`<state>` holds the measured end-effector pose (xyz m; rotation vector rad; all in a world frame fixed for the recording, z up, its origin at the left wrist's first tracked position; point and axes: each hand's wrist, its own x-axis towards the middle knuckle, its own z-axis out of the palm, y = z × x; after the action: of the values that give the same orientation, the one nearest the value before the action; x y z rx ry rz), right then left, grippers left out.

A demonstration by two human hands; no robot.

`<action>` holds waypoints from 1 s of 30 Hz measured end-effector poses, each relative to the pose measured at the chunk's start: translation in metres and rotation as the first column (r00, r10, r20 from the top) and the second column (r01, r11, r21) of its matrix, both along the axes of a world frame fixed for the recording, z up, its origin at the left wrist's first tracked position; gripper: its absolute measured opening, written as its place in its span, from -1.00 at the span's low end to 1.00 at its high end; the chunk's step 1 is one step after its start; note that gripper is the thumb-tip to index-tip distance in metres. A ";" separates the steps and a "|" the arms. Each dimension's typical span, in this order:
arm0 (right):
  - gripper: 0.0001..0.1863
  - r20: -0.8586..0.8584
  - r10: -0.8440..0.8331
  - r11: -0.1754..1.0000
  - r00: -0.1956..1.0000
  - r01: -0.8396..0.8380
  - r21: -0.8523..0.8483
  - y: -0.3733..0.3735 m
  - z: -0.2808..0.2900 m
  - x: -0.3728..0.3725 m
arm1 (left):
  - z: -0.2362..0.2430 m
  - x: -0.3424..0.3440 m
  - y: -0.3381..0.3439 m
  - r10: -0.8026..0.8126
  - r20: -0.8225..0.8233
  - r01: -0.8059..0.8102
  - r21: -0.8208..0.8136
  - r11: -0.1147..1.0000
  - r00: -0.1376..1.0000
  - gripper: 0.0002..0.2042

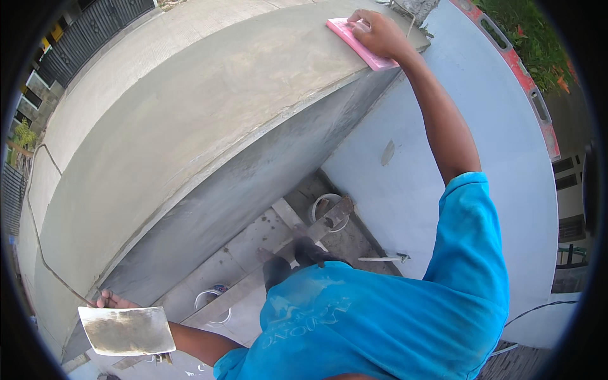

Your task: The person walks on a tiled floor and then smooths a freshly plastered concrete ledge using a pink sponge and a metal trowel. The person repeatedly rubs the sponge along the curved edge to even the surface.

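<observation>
Two tools going at once up here. My right hand (380,31) is pressed flat on a pink float (361,41) at the far end of the wet cement ledge (209,120), palm down and fingers curled over its top edge. My left hand (114,299) is down low by the ledge's near end, clenched round the handle of a flat steel trowel (126,330), blade smeared with grey mortar. I reckon the trick with the float is to keep it dead flat with light, even pressure so an edge doesn't dig in and leave ridges. Below me on the tiled floor there's a white bucket (329,212) by a plank (278,259), and another white bucket (214,303) nearer; can't tell what's in either.
</observation>
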<state>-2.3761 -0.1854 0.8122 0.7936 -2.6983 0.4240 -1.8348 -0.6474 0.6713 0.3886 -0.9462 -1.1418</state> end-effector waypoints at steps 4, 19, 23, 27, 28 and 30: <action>-0.73 -0.125 -0.022 0.999 0.992 0.019 -0.028 -0.049 -0.001 -0.062 | -0.007 0.014 -0.009 -0.076 0.066 0.081 -0.071 0.994 0.995 -0.48; -0.71 -0.044 -0.081 0.988 0.996 0.086 0.126 -0.100 0.029 -0.010 | -0.041 0.041 -0.032 -0.434 -0.288 0.417 -0.123 0.901 0.854 -0.37; -0.71 -0.116 0.108 0.994 0.987 -0.110 -0.017 -0.179 0.013 -0.022 | -0.035 0.031 -0.029 -0.220 -0.192 0.228 0.021 0.973 0.956 -0.43; -0.71 0.000 0.563 0.826 0.826 -0.563 0.042 -0.198 0.012 0.123 | -0.023 0.037 -0.007 -0.147 -0.057 0.144 -0.052 0.988 0.987 -0.56; -0.72 -0.022 0.644 0.764 0.764 -0.642 0.064 -0.172 0.018 0.132 | -0.018 0.033 -0.001 -0.352 -0.226 0.328 -0.136 0.935 0.908 -0.59; -0.73 0.014 0.524 0.850 0.852 -0.524 0.055 -0.132 0.025 0.133 | -0.018 0.035 0.003 -0.512 -0.324 0.454 -0.241 0.858 0.796 -0.61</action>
<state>-2.2431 -0.3176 0.8371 1.5568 -2.4649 0.4600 -1.7994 -0.6446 0.6531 -0.2209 -0.7976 -1.5335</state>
